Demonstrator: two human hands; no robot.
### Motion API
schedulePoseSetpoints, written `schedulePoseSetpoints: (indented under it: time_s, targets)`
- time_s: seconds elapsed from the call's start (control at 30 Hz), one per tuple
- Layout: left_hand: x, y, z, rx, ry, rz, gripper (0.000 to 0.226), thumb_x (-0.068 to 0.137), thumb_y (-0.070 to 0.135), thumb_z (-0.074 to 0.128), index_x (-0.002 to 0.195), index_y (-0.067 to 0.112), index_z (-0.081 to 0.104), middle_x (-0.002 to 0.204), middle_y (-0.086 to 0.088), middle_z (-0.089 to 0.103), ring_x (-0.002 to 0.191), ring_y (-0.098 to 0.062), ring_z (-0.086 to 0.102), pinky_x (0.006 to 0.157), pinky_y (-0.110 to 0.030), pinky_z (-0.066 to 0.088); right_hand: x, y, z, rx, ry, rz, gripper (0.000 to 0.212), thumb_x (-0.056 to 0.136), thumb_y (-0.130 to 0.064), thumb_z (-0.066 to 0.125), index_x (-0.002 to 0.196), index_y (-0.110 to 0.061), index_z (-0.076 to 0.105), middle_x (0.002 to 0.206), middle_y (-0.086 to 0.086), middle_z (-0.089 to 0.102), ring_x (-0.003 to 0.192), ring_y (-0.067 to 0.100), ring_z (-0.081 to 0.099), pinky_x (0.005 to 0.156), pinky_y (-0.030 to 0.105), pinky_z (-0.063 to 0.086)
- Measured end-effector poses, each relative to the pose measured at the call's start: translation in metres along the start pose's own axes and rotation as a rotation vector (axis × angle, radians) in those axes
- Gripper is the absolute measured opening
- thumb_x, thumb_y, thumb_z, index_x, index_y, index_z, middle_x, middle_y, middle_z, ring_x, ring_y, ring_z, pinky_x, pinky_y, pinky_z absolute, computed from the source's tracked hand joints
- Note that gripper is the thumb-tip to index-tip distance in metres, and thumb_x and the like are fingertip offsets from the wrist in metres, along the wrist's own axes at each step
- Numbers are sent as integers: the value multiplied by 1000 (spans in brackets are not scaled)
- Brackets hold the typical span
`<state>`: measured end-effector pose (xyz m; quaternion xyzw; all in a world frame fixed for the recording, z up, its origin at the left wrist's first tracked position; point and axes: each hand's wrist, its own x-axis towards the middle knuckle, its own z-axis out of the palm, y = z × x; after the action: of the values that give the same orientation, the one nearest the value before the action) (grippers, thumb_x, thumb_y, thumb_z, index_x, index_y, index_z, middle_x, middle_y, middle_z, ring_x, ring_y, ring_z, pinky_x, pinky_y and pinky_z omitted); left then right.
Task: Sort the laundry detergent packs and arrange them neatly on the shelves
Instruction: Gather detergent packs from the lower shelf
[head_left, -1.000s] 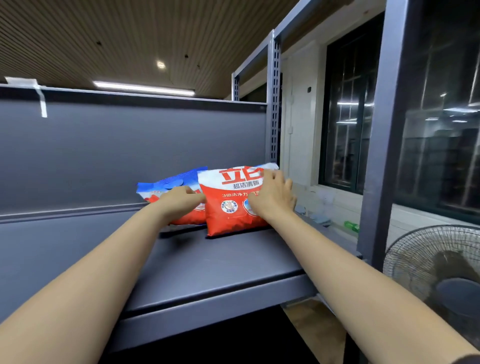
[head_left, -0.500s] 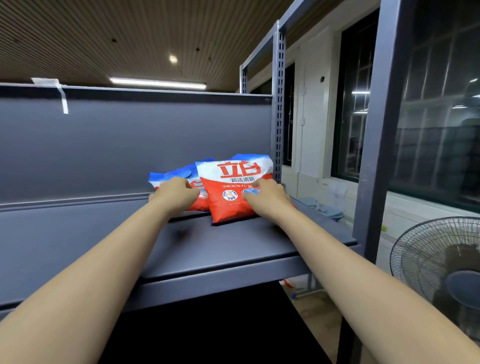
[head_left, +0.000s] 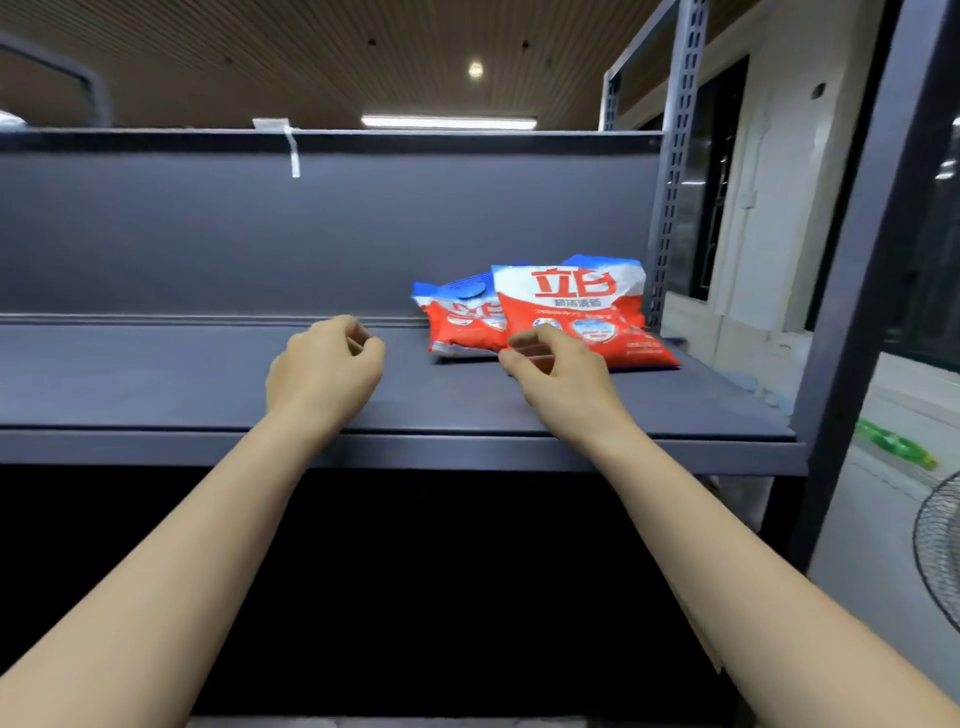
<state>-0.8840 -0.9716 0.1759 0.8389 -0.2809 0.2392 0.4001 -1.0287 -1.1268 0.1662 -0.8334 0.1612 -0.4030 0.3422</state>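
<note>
- Both hands have come off the packs since the earlier frames and pulled back toward the shelf's front edge; the view has swung left, so the packs now sit further right.
- Left hand (head_left: 324, 371) hovers above the dark grey metal shelf board (head_left: 156, 384), fingers loosely curled, holding nothing, well apart from the packs.
- Right hand (head_left: 563, 382) also holds nothing, fingers half-curled, thumb and forefinger slightly parted; its fingertips overlap the front pack's lower left corner in view, contact cannot be told.
- Front red-white-blue plastic detergent pack (head_left: 576, 312) leans back at the shelf's right end, just beside the perforated grey upright post (head_left: 672, 171), label facing out, likely for a tidy row start.
- Second red-white-blue detergent pack (head_left: 460, 322) is tucked behind and left of it, partly overlapped and leaning the same way.
- Judgement: this pair looks placed; the hands look free for the next pack.
- Rest of the shelf to the left is bare board, backed by a grey panel (head_left: 311, 234).
</note>
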Motion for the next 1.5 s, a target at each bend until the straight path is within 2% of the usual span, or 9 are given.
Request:
schedulePoseSetpoints:
  time_s: [0.2,0.3,0.43,0.5,0.6,0.77,1.1,1.4,1.5]
  targets:
    - [-45,-38,-42,90,57,-53,17,87,30,48,88,22,63,77,14,57,86,-23,58,73,-32,43,-36,-28,39,11,-145,-187,21,91,-31,57,110,-22,63,113,-9,65,105,7,57,91,28,44]
    - [-66,-59,-56,77,95,-85,13,86,32,51,81,27,61,74,18,58,82,-20,61,72,-31,44,-57,-30,54,34,-172,-264,19,91,-30,58,108,-23,63,110,-11,64,100,5,57,82,22,42]
    - [-93,-105,-81,80,140,-174,13,85,33,55,74,29,60,73,16,64,77,-17,63,74,-31,48,-79,-37,92,49,-256,-330,18,90,-29,60,107,-24,63,102,-13,63,92,5,57,83,21,43]
    - [-105,-129,-91,96,133,-218,13,84,34,55,72,32,60,71,16,63,74,-12,62,69,-30,47,-87,-38,115,46,-311,-332,19,89,-30,60,108,-25,63,101,-13,62,93,5,56,86,23,44]
    - [-120,-164,-107,128,118,-286,14,85,34,54,72,36,59,70,18,63,71,-3,59,59,-24,40,-100,-38,152,10,-416,-320,29,90,-34,57,118,-28,57,113,-14,59,105,4,53,93,24,42]
    - [-142,-225,-138,190,67,-386,15,87,33,52,73,36,58,69,18,62,65,-1,57,53,-21,37,-121,-51,214,-32,-593,-272,39,91,-42,52,129,-33,46,130,-16,48,120,4,46,99,29,42]
    - [-164,-363,-229,290,6,-523,13,88,33,50,78,35,56,70,17,61,65,-2,55,53,-24,39,-163,-126,352,-53,-719,-263,47,93,-44,50,137,-35,36,140,-18,37,126,4,40,104,31,39]
    - [-161,-477,-308,365,-9,-614,13,90,37,49,79,36,54,71,18,60,64,-2,55,51,-23,38,-184,-207,478,-79,-880,-305,49,93,-44,48,139,-33,34,141,-14,39,129,9,39,107,32,35]
    - [-157,-510,-327,390,-21,-631,11,91,36,48,82,36,54,73,18,60,67,-2,56,55,-24,42,-184,-229,516,-69,-910,-330,50,93,-43,48,140,-32,35,141,-13,41,128,8,40,106,30,36]
